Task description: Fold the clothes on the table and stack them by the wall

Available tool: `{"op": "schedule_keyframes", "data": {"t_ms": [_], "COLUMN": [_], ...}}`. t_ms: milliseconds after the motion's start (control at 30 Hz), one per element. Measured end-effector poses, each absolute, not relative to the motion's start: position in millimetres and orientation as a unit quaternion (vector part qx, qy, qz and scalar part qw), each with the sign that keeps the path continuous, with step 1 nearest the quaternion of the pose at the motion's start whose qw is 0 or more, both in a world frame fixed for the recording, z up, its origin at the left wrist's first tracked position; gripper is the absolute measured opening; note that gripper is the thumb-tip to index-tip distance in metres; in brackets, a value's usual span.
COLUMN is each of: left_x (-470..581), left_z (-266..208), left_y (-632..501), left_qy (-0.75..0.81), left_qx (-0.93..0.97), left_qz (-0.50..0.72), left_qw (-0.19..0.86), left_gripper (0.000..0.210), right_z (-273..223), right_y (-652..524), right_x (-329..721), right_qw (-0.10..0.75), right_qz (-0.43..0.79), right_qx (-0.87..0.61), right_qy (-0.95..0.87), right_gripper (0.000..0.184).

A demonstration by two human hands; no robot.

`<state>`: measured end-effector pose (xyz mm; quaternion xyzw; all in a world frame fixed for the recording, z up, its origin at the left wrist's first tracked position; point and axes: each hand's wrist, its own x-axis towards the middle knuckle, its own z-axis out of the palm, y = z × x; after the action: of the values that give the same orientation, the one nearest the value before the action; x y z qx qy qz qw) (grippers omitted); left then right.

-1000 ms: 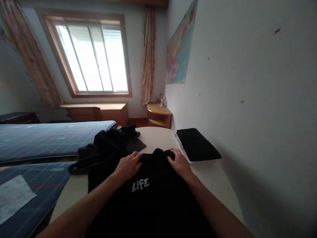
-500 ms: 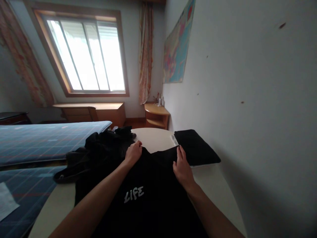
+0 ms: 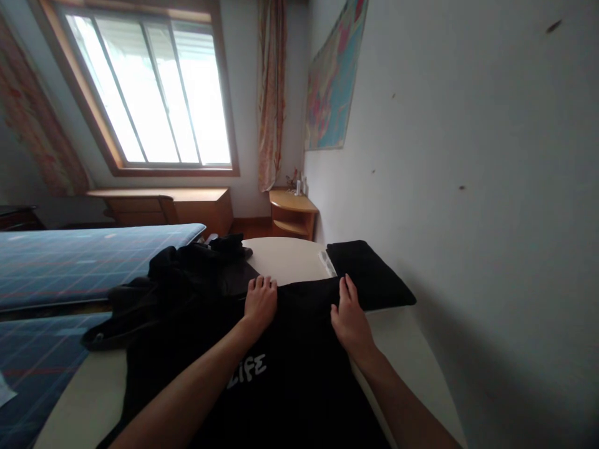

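Note:
A black shirt (image 3: pixel 299 386) with white "LIFE" lettering is spread over the round pale table (image 3: pixel 285 249). At the shirt's far edge, my left hand (image 3: pixel 261 302) has its fingers bent over the cloth, knuckles up; the fingertips are partly hidden. My right hand (image 3: pixel 350 315) pinches the far right corner of the shirt, with the thumb lower down on the cloth. Between both hands the far edge runs nearly straight. A rumpled heap of black clothing (image 3: pixel 173 287) lies left of my left hand. Just beyond my right hand is a folded black garment (image 3: pixel 369 274).
Blue plaid mattresses (image 3: pixel 93 262) stand to the left of the table. A white wall (image 3: pixel 468 249) with a map (image 3: pixel 330 87) rises close on the right. Farther back are a wooden desk (image 3: pixel 196 196), a corner shelf (image 3: pixel 294 202) and a window (image 3: pixel 154 87).
My left hand has turned knuckles up and moved slightly right and down. The far edge, notched before, now lies straighter. My right hand still holds its corner, and the view has shifted a little.

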<state>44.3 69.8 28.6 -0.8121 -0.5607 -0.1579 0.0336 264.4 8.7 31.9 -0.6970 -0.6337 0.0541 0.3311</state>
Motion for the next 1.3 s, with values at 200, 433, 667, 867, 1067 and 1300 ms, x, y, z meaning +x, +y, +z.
{"op": "schedule_keyframes", "data": {"t_ms": [200, 433, 667, 867, 1067, 1300], "left_x": [56.0, 58.4, 68.3, 60.3, 46.2, 46.8], "left_z": [31.3, 26.0, 16.2, 10.9, 10.2, 3.7], "left_y": [80.8, 100.7, 75.9, 77.1, 81.5, 77.4], "left_qy": [-0.513, -0.488, -0.506, -0.506, -0.535, -0.471], "left_qx": [-0.847, -0.862, -0.843, -0.824, -0.770, -0.808], "left_qz": [-0.138, -0.133, -0.179, -0.230, -0.303, -0.320], "left_qw": [-0.004, -0.034, -0.041, -0.109, -0.172, -0.154], "left_gripper": [0.032, 0.030, 0.037, 0.033, 0.043, 0.028], "right_z": [37.2, 31.8, 34.2, 49.1, 60.6, 64.1], "right_y": [4.1, 0.1, -1.9, -22.7, -45.0, -41.9], "right_x": [262.4, 264.1, 262.1, 246.9, 235.4, 243.6], "right_qw": [0.325, 0.341, 0.350, 0.313, 0.211, 0.135], "right_qz": [0.052, 0.046, 0.039, 0.043, 0.146, 0.154], "right_qx": [-0.698, -0.685, -0.642, -0.484, -0.394, -0.466], "right_qy": [-0.636, -0.642, -0.681, -0.816, -0.882, -0.861], "right_gripper": [0.072, 0.075, 0.079, 0.076, 0.073, 0.014]}}
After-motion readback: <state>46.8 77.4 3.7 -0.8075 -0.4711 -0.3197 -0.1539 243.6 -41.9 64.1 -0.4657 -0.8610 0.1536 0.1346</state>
